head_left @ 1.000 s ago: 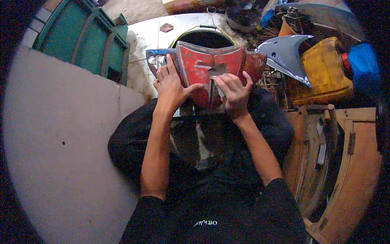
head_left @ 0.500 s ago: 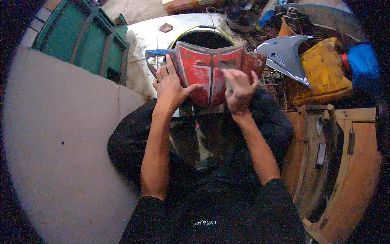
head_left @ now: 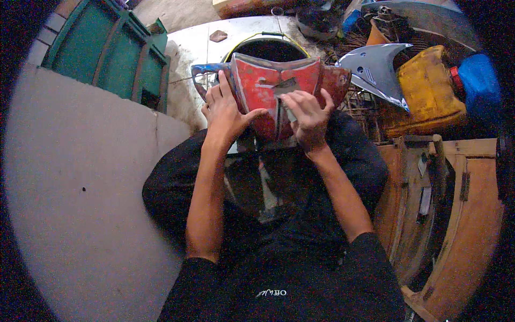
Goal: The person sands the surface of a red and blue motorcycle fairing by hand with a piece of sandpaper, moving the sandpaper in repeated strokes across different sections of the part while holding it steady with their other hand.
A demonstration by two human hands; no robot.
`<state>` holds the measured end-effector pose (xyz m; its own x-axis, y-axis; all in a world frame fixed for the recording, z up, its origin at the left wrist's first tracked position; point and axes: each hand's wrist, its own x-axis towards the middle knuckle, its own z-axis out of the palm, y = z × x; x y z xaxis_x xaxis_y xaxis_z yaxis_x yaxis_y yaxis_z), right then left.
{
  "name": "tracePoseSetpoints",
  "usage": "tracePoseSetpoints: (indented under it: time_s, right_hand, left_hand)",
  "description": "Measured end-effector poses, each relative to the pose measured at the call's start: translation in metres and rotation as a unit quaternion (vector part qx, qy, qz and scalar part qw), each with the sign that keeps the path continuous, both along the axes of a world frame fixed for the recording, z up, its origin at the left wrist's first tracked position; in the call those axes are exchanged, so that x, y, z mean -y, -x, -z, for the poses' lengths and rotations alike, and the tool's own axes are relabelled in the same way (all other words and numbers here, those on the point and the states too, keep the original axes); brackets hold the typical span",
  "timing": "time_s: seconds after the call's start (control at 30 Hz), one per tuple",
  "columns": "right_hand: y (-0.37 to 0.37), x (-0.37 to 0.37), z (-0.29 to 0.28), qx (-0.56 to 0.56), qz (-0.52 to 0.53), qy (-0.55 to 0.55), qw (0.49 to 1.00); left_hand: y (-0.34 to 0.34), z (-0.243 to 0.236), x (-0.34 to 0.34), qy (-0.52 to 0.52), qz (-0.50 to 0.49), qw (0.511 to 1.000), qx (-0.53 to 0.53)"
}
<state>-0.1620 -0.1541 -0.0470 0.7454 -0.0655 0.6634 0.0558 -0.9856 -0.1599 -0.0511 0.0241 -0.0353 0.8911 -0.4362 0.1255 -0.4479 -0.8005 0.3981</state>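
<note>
A worn red motorcycle fairing (head_left: pixel 255 88), scuffed to grey in patches, rests across my lap. My left hand (head_left: pixel 222 112) holds its left side, fingers stretched up over the blue-marked edge and thumb lying on the red face. On the fairing's right half is my right hand (head_left: pixel 307 115), fingers bent and pressing a small pale grey piece (head_left: pixel 288 114) that looks like sandpaper against the surface. Most of that piece is hidden under the fingers. Just beyond the fairing stands a black bucket (head_left: pixel 268 49) with a yellow rim or handle.
To the right lie a grey fairing panel (head_left: pixel 370 70), a yellow jerrycan (head_left: pixel 429 96) and a blue container (head_left: pixel 480 86). Wooden furniture (head_left: pixel 472 214) stands at the near right. A pale wall (head_left: pixel 80 177) and green wooden panels (head_left: pixel 102 48) bound the left.
My right hand has slid left and slightly down across the red face, toward its centre line. My left hand keeps its place on the fairing.
</note>
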Motion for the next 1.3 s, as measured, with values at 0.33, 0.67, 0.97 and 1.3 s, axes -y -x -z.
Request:
tracePoseSetpoints:
  time_s: [0.33, 0.67, 0.97, 1.3]
  right_hand:
    - [0.004, 0.003, 0.003, -0.004, 0.025, -0.053, 0.998]
    - [0.003, 0.008, 0.005, 0.006, 0.072, -0.071, 0.995]
    - [0.004, -0.002, 0.006, 0.002, 0.019, -0.003, 1.000]
    - [0.006, 0.004, 0.009, -0.010, 0.035, -0.039, 0.999]
  left_hand:
    - [0.003, -0.002, 0.001, -0.010, -0.004, 1.000, -0.009]
    - [0.001, -0.007, 0.003, -0.003, 0.004, 1.000, -0.029]
    - [0.000, -0.003, -0.002, 0.014, 0.003, 1.000, -0.018]
    - [0.001, -0.007, 0.001, 0.008, 0.007, 0.999, -0.046]
